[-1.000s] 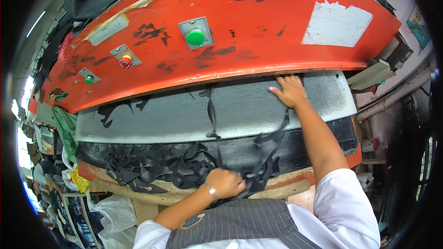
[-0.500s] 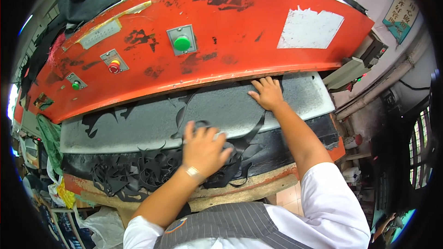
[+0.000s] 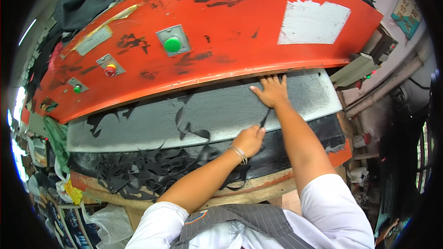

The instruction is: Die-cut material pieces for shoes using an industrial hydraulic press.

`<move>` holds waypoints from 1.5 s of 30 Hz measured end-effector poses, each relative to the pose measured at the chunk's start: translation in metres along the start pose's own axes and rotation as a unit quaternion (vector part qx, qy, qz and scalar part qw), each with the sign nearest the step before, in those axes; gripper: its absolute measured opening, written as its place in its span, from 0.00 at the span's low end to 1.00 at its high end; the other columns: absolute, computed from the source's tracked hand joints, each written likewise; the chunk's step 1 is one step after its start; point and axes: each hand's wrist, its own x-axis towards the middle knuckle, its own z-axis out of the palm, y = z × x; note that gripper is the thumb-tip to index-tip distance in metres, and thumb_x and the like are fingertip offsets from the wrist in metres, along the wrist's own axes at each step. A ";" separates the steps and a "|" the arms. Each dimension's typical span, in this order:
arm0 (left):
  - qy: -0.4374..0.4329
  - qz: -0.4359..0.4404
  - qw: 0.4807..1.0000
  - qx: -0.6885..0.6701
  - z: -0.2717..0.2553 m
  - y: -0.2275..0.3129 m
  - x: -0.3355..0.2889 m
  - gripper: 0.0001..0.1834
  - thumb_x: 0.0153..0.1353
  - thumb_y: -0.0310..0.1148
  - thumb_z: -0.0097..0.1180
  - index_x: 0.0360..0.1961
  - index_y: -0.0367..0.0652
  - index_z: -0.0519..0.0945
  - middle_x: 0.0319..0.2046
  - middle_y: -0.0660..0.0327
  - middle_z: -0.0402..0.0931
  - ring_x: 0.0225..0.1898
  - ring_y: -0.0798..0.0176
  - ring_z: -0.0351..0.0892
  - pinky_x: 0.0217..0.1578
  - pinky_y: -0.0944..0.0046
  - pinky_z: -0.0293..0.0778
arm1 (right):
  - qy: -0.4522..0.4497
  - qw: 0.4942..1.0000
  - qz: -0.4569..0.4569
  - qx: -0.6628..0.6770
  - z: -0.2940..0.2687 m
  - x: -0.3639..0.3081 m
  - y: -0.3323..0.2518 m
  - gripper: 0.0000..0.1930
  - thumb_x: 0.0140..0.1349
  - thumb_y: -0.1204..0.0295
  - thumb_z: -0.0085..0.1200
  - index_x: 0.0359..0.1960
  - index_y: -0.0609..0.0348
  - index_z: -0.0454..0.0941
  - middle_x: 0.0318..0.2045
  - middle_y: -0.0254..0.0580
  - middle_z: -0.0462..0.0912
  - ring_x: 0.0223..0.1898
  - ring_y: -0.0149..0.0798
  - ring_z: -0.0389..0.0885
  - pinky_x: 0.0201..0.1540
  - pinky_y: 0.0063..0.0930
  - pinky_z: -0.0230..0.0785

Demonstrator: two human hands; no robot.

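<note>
While black scraps [image 3: 138, 170] lie heaped at the near edge of the table, the left hand [image 3: 249, 139] pinches a thin black strip [image 3: 265, 119] on the grey slab [image 3: 207, 115]. Farther in, the right hand [image 3: 272, 91] presses flat, fingers spread, under the orange machine head [image 3: 240, 32].

Both arms come up from the bottom edge, bare forearms out of white short sleeves. The right hand [image 3: 272, 91] is stretched out far, arm nearly straight, palm down and flat with the fingers spread a little and pointing away. The left hand [image 3: 250, 139] sits nearer and a bit left of it, elbow bent, fingers curled into a loose pinch. Thin bangles ring the left wrist.
</note>
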 end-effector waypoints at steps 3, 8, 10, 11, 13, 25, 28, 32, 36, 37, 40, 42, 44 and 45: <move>-0.103 0.029 0.994 -0.036 -0.004 0.002 -0.021 0.19 0.68 0.47 0.43 0.34 0.41 0.73 0.26 0.46 0.77 0.33 0.42 0.79 0.35 0.50 0.72 | -0.021 1.000 0.009 0.004 0.001 0.001 0.003 0.40 0.64 0.36 0.31 0.68 0.53 0.59 0.72 0.40 0.51 0.73 0.46 0.40 0.71 0.55 0.23; -0.242 0.150 0.959 0.007 -0.029 0.031 -0.102 0.19 0.68 0.50 0.42 0.38 0.45 0.74 0.28 0.47 0.78 0.33 0.42 0.79 0.35 0.47 0.73 | -0.023 0.999 0.018 -0.029 -0.010 -0.001 0.005 0.39 0.65 0.37 0.28 0.66 0.55 0.61 0.68 0.45 0.59 0.71 0.48 0.47 0.71 0.54 0.26; -0.111 0.036 0.993 0.002 -0.046 0.014 -0.087 0.19 0.67 0.51 0.45 0.37 0.45 0.74 0.28 0.48 0.78 0.33 0.40 0.78 0.35 0.46 0.73 | 0.000 0.999 -0.006 -0.043 -0.014 0.000 -0.004 0.38 0.66 0.39 0.31 0.66 0.57 0.62 0.67 0.47 0.62 0.71 0.48 0.50 0.71 0.55 0.29; -0.024 -0.013 1.000 0.013 -0.059 -0.008 -0.073 0.18 0.65 0.49 0.48 0.37 0.43 0.75 0.31 0.47 0.78 0.35 0.39 0.78 0.38 0.47 0.74 | -0.010 0.999 -0.030 -0.040 -0.012 -0.007 -0.015 0.37 0.66 0.41 0.33 0.65 0.58 0.62 0.66 0.47 0.62 0.70 0.47 0.51 0.71 0.54 0.30; 0.169 0.002 0.980 0.107 -0.091 -0.062 -0.038 0.19 0.62 0.48 0.53 0.40 0.41 0.74 0.42 0.47 0.74 0.44 0.40 0.77 0.41 0.46 0.73 | 0.032 0.991 -0.129 -0.005 0.001 -0.017 -0.043 0.35 0.66 0.43 0.38 0.64 0.59 0.63 0.65 0.49 0.64 0.69 0.47 0.53 0.71 0.53 0.33; 0.090 -0.204 0.946 0.234 -0.139 -0.115 -0.012 0.17 0.63 0.45 0.48 0.41 0.43 0.79 0.38 0.50 0.82 0.42 0.45 0.82 0.43 0.49 0.77 | -0.100 0.980 -0.166 0.039 0.019 0.015 -0.200 0.34 0.67 0.43 0.33 0.64 0.54 0.64 0.63 0.50 0.68 0.65 0.50 0.62 0.67 0.47 0.47; 0.136 -0.183 0.953 0.200 -0.133 -0.113 -0.030 0.17 0.61 0.43 0.52 0.44 0.42 0.78 0.41 0.50 0.80 0.44 0.46 0.80 0.45 0.50 0.76 | -0.067 0.982 -0.169 0.052 0.024 0.017 -0.201 0.35 0.66 0.43 0.33 0.66 0.54 0.62 0.65 0.48 0.65 0.67 0.49 0.58 0.69 0.47 0.42; 0.190 -0.161 0.947 0.205 -0.135 -0.084 -0.029 0.21 0.56 0.41 0.60 0.45 0.38 0.75 0.44 0.51 0.76 0.48 0.48 0.78 0.48 0.52 0.75 | -0.104 0.982 -0.155 0.017 0.020 0.020 -0.202 0.36 0.66 0.42 0.33 0.68 0.52 0.58 0.67 0.48 0.62 0.69 0.49 0.55 0.71 0.48 0.36; 0.044 -0.144 0.970 0.189 -0.134 -0.098 -0.017 0.23 0.55 0.35 0.61 0.49 0.35 0.72 0.47 0.47 0.77 0.52 0.48 0.76 0.49 0.54 0.75 | -0.087 0.985 -0.149 -0.004 0.025 0.017 -0.213 0.37 0.67 0.42 0.31 0.72 0.49 0.48 0.70 0.48 0.54 0.72 0.47 0.45 0.73 0.47 0.27; 0.039 -0.140 0.972 0.183 -0.133 -0.101 -0.019 0.24 0.55 0.32 0.60 0.51 0.35 0.70 0.48 0.43 0.76 0.52 0.47 0.77 0.50 0.54 0.75 | -0.089 0.986 -0.139 -0.009 0.025 0.016 -0.216 0.38 0.66 0.41 0.31 0.72 0.48 0.48 0.70 0.48 0.54 0.72 0.47 0.45 0.72 0.47 0.27; 0.053 -0.130 0.987 0.076 -0.140 -0.107 -0.029 0.20 0.56 0.29 0.57 0.50 0.36 0.70 0.47 0.40 0.77 0.50 0.45 0.78 0.48 0.52 0.75 | -0.117 0.988 -0.094 -0.031 0.023 0.012 -0.228 0.40 0.65 0.38 0.31 0.72 0.46 0.46 0.71 0.49 0.52 0.73 0.48 0.44 0.72 0.48 0.27; 0.042 -0.112 0.992 0.034 -0.144 -0.115 -0.042 0.17 0.57 0.27 0.54 0.47 0.35 0.69 0.46 0.38 0.76 0.49 0.42 0.78 0.47 0.49 0.75 | -0.088 0.993 -0.057 -0.054 0.027 0.010 -0.227 0.42 0.63 0.35 0.31 0.72 0.47 0.47 0.70 0.52 0.52 0.72 0.52 0.45 0.72 0.51 0.32; 0.076 -0.150 0.984 -0.056 -0.144 -0.124 -0.046 0.17 0.57 0.28 0.52 0.47 0.35 0.68 0.45 0.38 0.76 0.48 0.40 0.78 0.45 0.46 0.74 | -0.087 0.994 -0.033 -0.063 0.026 0.016 -0.215 0.43 0.62 0.34 0.30 0.72 0.49 0.49 0.69 0.55 0.53 0.71 0.55 0.48 0.71 0.52 0.35; 0.070 -0.131 0.986 -0.079 -0.149 -0.137 -0.051 0.18 0.57 0.29 0.52 0.49 0.35 0.68 0.44 0.38 0.76 0.47 0.39 0.78 0.46 0.46 0.73 | -0.101 0.993 -0.028 -0.057 0.021 0.015 -0.220 0.43 0.63 0.34 0.30 0.71 0.50 0.50 0.69 0.56 0.55 0.70 0.55 0.50 0.69 0.52 0.39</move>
